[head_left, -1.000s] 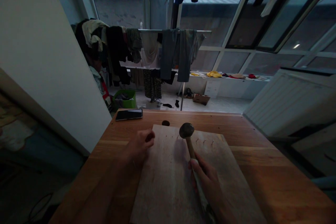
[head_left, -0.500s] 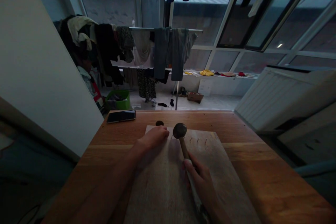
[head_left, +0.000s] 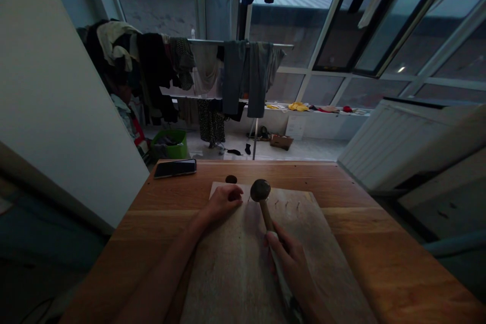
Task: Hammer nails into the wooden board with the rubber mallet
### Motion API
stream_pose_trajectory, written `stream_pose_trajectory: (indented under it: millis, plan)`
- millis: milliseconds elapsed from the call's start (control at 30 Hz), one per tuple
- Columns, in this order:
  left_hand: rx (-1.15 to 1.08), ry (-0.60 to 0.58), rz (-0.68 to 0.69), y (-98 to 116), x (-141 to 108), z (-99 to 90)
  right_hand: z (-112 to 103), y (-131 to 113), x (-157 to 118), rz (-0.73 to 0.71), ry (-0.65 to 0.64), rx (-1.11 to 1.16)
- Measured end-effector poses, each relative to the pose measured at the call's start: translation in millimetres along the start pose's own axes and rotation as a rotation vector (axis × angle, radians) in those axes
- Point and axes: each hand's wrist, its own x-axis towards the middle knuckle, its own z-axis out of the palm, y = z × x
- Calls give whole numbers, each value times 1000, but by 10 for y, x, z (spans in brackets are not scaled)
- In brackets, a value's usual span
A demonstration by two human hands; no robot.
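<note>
My right hand (head_left: 286,250) is wrapped round the handle of a hammer (head_left: 260,190), whose dark round head hangs over the far part of a pale wooden board (head_left: 243,263). Several thin nails (head_left: 287,204) stand in the board to the right of the hammer head. My left hand (head_left: 227,199) rests at the board's far left, its fingers curled and pressed together; whatever they may hold is too small to make out. A small dark round object (head_left: 231,179) lies just beyond that hand.
A phone (head_left: 175,168) lies at the back left of the wooden table (head_left: 360,243). Beyond the table are a drying rack with clothes (head_left: 235,76), a green basket (head_left: 177,150) and a cardboard box (head_left: 281,142). A white panel (head_left: 56,86) rises on the left.
My left hand has drawn slightly nearer and its fingers have bent more, with the knuckles raised. The right hand and hammer have hardly moved.
</note>
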Motion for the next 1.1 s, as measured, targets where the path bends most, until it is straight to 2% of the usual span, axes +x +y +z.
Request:
stream_pose_trajectory:
  millis: [167, 367, 567, 700, 867, 1100]
  plan:
    - [51, 60, 6, 3, 18, 44, 0, -6, 4, -9, -3, 6]
    - [90, 113, -10, 5, 46, 110, -19, -97, 13, -4, -65, 49]
    - [69, 107, -49, 53, 44, 103, 117, -237, 61, -72, -109, 69]
    - [50, 110, -59, 57, 44, 104, 202, -197, 93, -76, -93, 87]
    - [52, 112, -42, 17, 42, 117, 199, -104, 90, -68, -80, 54]
    - [41, 113, 4, -26, 33, 119, 189, -10, 100, -173, -30, -80]
